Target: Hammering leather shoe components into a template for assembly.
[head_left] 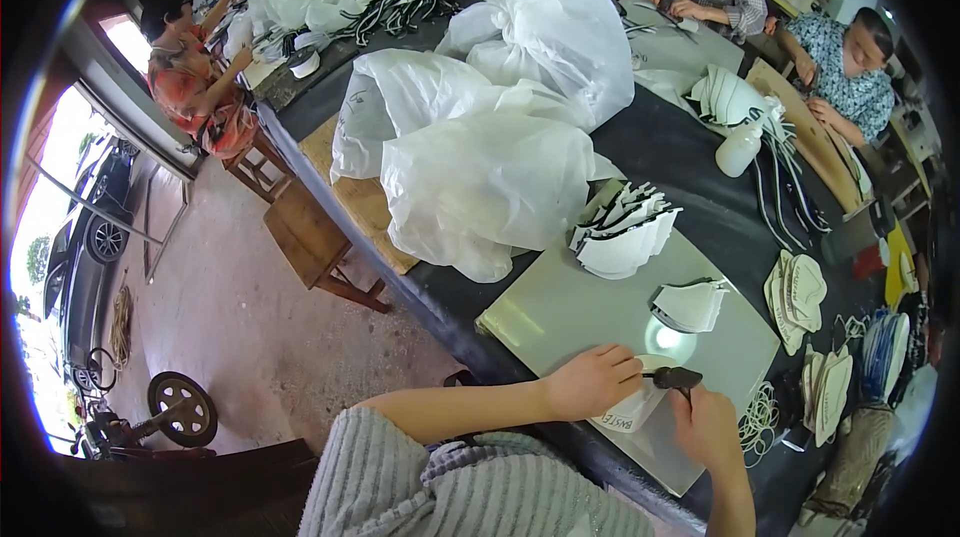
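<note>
My right hand (pixel 708 427) is closed round the handle of a small hammer (pixel 678 378) with a dark head. The hammer head is close beside my left fingertips, over a smooth pale board (pixel 540 317). My left hand (pixel 597 382) is closed at the edge of a white curved piece (pixel 628 411) with dark printing, partly hidden under the fingers. Farther up the board lie a small pile of white dark-edged pieces (pixel 690 307) and a larger fanned stack (pixel 625 237) of similar pieces.
Large white plastic bags (pixel 480 177) bulge across the dark table (pixel 680 177). To the right are a white bottle (pixel 738 149), cream shaped pieces (pixel 795 292) and a tangle of pale cord (pixel 760 422). Co-workers sit around the table's far side. A wooden stool (pixel 310 237) stands at left.
</note>
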